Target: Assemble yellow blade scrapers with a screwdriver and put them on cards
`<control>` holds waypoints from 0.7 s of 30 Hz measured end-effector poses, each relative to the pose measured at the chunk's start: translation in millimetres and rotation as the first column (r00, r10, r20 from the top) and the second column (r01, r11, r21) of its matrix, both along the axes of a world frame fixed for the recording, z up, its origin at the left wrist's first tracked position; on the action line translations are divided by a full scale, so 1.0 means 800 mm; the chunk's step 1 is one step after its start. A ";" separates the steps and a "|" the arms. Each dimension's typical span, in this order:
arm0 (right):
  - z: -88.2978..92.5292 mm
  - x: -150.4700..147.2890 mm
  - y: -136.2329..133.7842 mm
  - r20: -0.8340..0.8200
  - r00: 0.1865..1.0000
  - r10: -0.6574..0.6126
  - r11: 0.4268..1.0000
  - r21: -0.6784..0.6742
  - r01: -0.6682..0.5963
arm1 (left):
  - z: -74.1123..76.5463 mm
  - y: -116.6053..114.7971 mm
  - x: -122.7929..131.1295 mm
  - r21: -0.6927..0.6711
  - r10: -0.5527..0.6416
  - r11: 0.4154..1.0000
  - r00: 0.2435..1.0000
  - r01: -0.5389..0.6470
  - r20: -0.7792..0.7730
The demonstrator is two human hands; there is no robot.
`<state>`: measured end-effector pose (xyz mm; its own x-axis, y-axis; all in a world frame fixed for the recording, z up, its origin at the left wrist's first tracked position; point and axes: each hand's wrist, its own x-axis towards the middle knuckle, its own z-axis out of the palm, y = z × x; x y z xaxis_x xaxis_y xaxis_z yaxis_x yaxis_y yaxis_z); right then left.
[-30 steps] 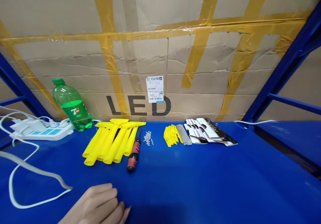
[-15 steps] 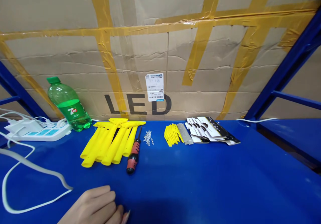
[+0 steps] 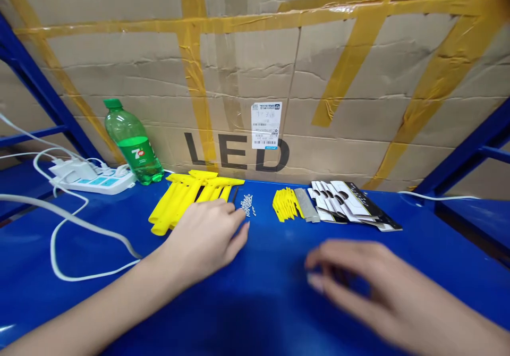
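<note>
left hand curled over the screwdriver, can't tell if gripping; right hand half-open, empty; best lift clear of those screws

Green bottle; power strip.

Left of centre, the left hand covers a screwdriver, its dark shaft showing between yellow handles and small screws; at lower right, the blurred right hand curls loosely over the blue tabletop.
</note>
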<state>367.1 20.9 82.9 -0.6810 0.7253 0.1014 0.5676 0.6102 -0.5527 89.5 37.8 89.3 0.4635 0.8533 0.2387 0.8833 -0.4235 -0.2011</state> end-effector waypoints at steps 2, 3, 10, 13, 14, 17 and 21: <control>-0.007 -0.008 0.048 -0.034 0.989 -0.141 0.970 0.194 0.145 | 0.003 0.017 0.001 -0.034 0.122 0.992 0.993 -0.122 -0.005; -0.013 -0.010 0.065 -0.053 0.982 -0.184 0.959 0.210 0.191 | 0.003 0.024 0.000 -0.039 0.155 0.987 0.988 -0.155 -0.008; -0.074 -0.012 0.083 -0.314 0.869 -0.383 0.869 0.198 0.454 | -0.019 0.047 -0.024 -0.056 0.269 0.962 0.963 -0.268 0.014; -0.088 -0.011 0.076 -0.295 0.883 -0.365 0.881 0.196 0.430 | -0.022 0.052 -0.020 -0.133 0.303 0.945 0.953 -0.300 0.007; -0.090 -0.011 0.076 -0.287 0.889 -0.356 0.886 0.199 0.419 | -0.022 0.053 -0.017 -0.148 0.321 0.937 0.947 -0.317 0.000; -0.090 -0.011 0.076 -0.293 0.891 -0.346 0.888 0.206 0.412 | -0.017 0.060 -0.013 -0.142 0.366 0.921 0.931 -0.363 -0.004; -0.090 -0.009 0.077 -0.299 0.878 -0.375 0.883 0.174 0.436 | -0.014 0.066 -0.015 -0.144 0.385 0.913 0.923 -0.382 -0.005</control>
